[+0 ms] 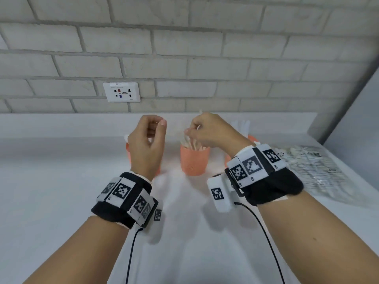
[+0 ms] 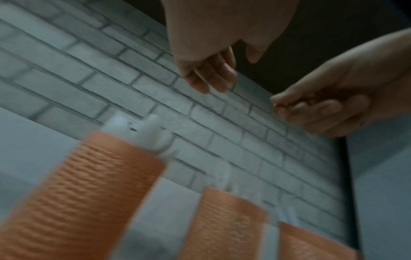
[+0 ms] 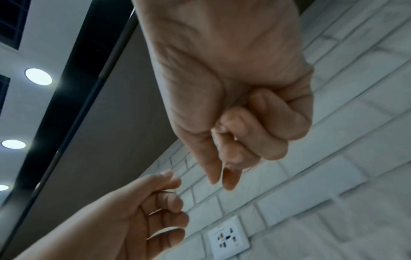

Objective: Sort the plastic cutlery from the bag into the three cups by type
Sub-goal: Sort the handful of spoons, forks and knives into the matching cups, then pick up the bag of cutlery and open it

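Observation:
Three orange ribbed cups stand in a row on the white counter (image 1: 61, 181). My left hand (image 1: 155, 128) hovers over the left cup (image 1: 128, 152), fingers loosely curled, and nothing shows in it. The middle cup (image 1: 194, 160) holds several pale cutlery pieces (image 1: 191, 143). Above it, my right hand (image 1: 190, 131) has curled fingers that pinch the top of one piece. My right wrist hides most of the right cup (image 1: 251, 138), where white forks (image 1: 243, 126) stick up. The clear cutlery bag (image 1: 311, 167) lies at the right. The blurred left wrist view shows the left cup (image 2: 89, 193) with white cutlery (image 2: 153, 133).
A brick wall with a white power socket (image 1: 121, 92) rises behind the counter. A grey panel (image 1: 359, 111) bounds the right side. Black cables (image 1: 266, 232) hang from both wristbands over the near counter.

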`<state>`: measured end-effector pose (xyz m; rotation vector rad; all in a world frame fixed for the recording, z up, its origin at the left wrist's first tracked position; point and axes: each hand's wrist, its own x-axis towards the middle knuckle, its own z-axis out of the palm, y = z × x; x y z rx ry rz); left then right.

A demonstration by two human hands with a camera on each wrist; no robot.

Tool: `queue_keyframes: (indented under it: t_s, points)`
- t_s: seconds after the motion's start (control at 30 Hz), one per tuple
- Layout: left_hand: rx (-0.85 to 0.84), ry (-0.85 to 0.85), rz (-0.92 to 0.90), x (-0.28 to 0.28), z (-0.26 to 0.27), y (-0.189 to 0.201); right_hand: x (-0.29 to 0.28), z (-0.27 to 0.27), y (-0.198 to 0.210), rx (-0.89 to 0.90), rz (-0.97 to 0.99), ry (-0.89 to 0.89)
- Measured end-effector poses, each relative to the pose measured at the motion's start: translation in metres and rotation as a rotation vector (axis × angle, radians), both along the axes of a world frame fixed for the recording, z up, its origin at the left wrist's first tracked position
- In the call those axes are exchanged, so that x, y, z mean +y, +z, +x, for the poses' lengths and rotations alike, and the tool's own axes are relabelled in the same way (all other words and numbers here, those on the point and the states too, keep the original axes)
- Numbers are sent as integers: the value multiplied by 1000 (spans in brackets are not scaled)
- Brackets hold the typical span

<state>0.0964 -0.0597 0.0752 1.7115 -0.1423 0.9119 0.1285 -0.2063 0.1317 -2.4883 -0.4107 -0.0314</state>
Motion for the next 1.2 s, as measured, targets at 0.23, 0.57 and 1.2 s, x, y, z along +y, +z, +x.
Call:
queue_keyframes:
  t_s: [0.23,0.57,1.2]
  points:
    - [261,-346,280,-142,2,-18,-150,-16,-25,136,115,-389]
    - [853,-551,851,-283,8,-59,-350,3,-99,385,-241,-902]
    - [795,-301,1127,-329,2,-83,-346,-44,-91,569,561,-582]
